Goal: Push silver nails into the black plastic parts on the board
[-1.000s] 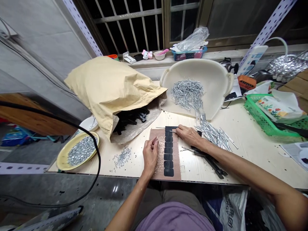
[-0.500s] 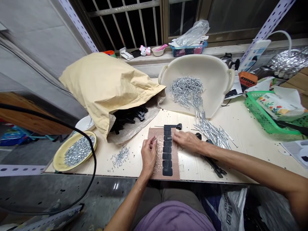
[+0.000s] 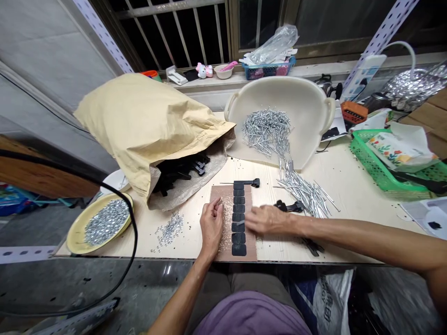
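A brown board (image 3: 219, 193) lies at the table's front edge with a column of black plastic pieces (image 3: 239, 215) down its middle. My left hand (image 3: 211, 226) rests on the board's left side, fingers curled in a pinch over small silvery bits (image 3: 227, 218). My right hand (image 3: 264, 220) lies just right of the black column, blurred by motion, fingertips at the lower pieces; what it holds I cannot make out. One black piece with a nail through it (image 3: 246, 183) sits at the column's top. Long silver nails (image 3: 304, 189) spill beside my right forearm.
A tan sack (image 3: 146, 121) spills black parts (image 3: 178, 170) at the left. A cream basin (image 3: 307, 111) holds nails. A yellow plate (image 3: 75, 232) of small metal bits sits far left, a loose heap (image 3: 169, 229) near it, a green basket (image 3: 380, 172) at right.
My right hand has left the nailed piece at the column's top and slid down toward me along the black pieces. My left hand has stayed on the board.
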### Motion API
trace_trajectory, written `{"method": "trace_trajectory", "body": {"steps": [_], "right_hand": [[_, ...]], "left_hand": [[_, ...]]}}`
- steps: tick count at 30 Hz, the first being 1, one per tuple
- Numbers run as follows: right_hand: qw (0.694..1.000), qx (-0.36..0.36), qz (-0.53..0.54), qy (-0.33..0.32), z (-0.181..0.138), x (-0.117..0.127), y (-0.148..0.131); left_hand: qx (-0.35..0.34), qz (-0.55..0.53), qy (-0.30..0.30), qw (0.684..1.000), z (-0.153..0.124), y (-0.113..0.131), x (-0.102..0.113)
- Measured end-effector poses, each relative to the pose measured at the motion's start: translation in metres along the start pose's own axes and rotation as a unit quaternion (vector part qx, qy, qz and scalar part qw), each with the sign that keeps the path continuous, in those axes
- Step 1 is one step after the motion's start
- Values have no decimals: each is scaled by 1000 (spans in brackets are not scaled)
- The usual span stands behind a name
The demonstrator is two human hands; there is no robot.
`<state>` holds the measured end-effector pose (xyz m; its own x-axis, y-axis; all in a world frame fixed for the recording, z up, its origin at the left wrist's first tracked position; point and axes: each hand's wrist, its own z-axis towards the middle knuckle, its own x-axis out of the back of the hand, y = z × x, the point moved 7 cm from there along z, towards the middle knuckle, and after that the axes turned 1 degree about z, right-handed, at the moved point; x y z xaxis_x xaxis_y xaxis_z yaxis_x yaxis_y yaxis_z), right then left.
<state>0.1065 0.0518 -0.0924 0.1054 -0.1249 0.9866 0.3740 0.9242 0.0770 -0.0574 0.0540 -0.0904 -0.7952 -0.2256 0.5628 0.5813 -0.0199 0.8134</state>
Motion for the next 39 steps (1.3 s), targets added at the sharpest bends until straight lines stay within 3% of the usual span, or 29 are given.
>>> {"method": "trace_trajectory", "body": {"steps": [2, 6, 9, 12, 16, 18, 21, 22, 25, 26, 30, 31, 35, 39], "right_hand": [[1000, -1, -3, -10, 0, -2, -1], [985, -167, -39, -18, 2, 3, 54], [984, -173, -49, -16, 6, 8, 70], [987, -153, -44, -14, 4, 6, 50], [1000, -18, 6, -14, 2, -2, 0], [999, -48, 15, -10, 2, -2, 5], [984, -178, -9, -1, 1, 1, 28], [985, -174, -10, 0, 1, 1, 26], [1000, -3, 10, 6, 4, -1, -8], [1000, 15, 6, 3, 4, -2, -12], [990, -138, -19, -14, 0, -4, 26], [989, -145, -27, -19, 0, -4, 31], [998, -44, -37, -23, 0, -4, 8], [997, -59, -32, -29, -1, -5, -4]], "left_hand": [[-1, 8, 0, 1000, 1, 0, -1], [-5, 2, 3, 1000, 1, 2, 0], [-4, -1, 6, 1000, 0, 2, 0], [-6, -2, 9, 1000, 1, 0, 0], [-9, -3, 12, 1000, 1, -2, -1], [-13, 1, 15, 1000, 1, -1, -1], [-18, 3, 17, 1000, 0, 0, 0], [-18, 3, 16, 1000, 0, 0, 0], [-11, 5, 14, 1000, 0, -1, 0], [-9, 6, 14, 1000, 0, -1, 0], [-7, 4, 14, 1000, 0, 0, 1], [-8, 3, 13, 1000, 0, 1, 1], [-12, 9, 17, 1000, 1, 1, 0], [-14, 14, 21, 1000, 1, 0, 0]]}}
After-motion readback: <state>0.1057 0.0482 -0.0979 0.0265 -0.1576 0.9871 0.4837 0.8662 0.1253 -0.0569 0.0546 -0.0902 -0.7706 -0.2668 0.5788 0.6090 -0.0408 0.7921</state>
